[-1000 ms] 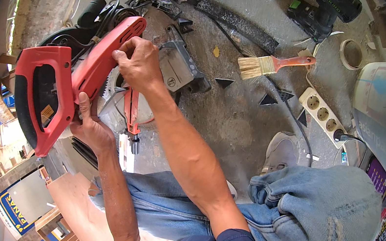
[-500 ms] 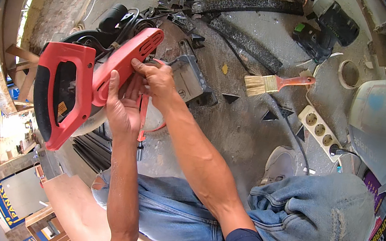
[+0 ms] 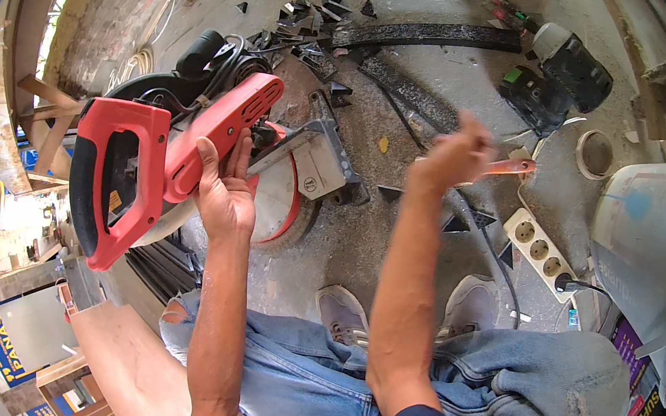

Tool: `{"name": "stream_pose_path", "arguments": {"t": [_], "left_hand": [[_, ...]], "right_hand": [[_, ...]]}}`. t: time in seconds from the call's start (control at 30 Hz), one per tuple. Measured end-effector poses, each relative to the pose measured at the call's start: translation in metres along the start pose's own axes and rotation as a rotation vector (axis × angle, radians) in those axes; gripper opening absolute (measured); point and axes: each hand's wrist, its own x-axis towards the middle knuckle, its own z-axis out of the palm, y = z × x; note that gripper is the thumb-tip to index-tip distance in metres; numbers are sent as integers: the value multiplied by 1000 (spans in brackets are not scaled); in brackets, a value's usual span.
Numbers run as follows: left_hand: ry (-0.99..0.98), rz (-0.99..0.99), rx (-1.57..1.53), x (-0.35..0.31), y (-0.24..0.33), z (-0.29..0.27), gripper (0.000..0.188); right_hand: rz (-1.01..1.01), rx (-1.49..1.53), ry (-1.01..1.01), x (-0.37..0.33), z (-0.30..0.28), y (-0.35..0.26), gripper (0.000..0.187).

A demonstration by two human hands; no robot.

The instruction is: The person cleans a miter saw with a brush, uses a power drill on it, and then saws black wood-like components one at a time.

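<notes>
A red and black miter saw [image 3: 215, 140] stands on the floor at the left, its D-shaped handle nearest me. My left hand [image 3: 225, 197] grips the edge of its red arm, thumb on the near face and fingers at the edge beside the blade guard. Smeared by motion, my right hand [image 3: 452, 158] is over the paintbrush [image 3: 513, 167]. Only the orange-red handle shows past it, the bristles being hidden. Whether the fingers have closed on the brush is not visible.
Black triangular offcuts [image 3: 317, 18] and dusty black strips [image 3: 429, 36] lie beyond the saw. A cordless drill [image 3: 569, 71] is at the far right. A white power strip [image 3: 538, 252] with a cable and a whitish bucket [image 3: 655, 219] stand at the right.
My right hand has left the saw's arm and moved right, over the paintbrush. My left hand stays on the saw. The view has shifted slightly, and a second shoe shows.
</notes>
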Motion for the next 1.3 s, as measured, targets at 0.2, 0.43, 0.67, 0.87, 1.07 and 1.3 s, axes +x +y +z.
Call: {"name": "stream_pose_path", "arguments": {"t": [0.2, 0.43, 0.67, 0.87, 1.07, 1.3], "left_hand": [[54, 6, -14, 3, -3, 0, 52], [46, 10, 2, 4, -4, 2, 54], [59, -32, 32, 9, -5, -2, 58], [65, -23, 55, 5, -2, -1, 60], [46, -36, 58, 9, -6, -3, 60], [68, -25, 51, 10, -8, -1, 58]], "right_hand": [[-804, -783, 243, 95, -6, -53, 64], [-711, -1093, -52, 158, 18, -77, 54], [-538, -149, -620, 105, 12, -104, 30], [-781, -553, -759, 29, -4, -103, 66], [-43, -122, -1138, -54, -15, -81, 49], [239, -112, -1103, -88, -17, -42, 42]]}}
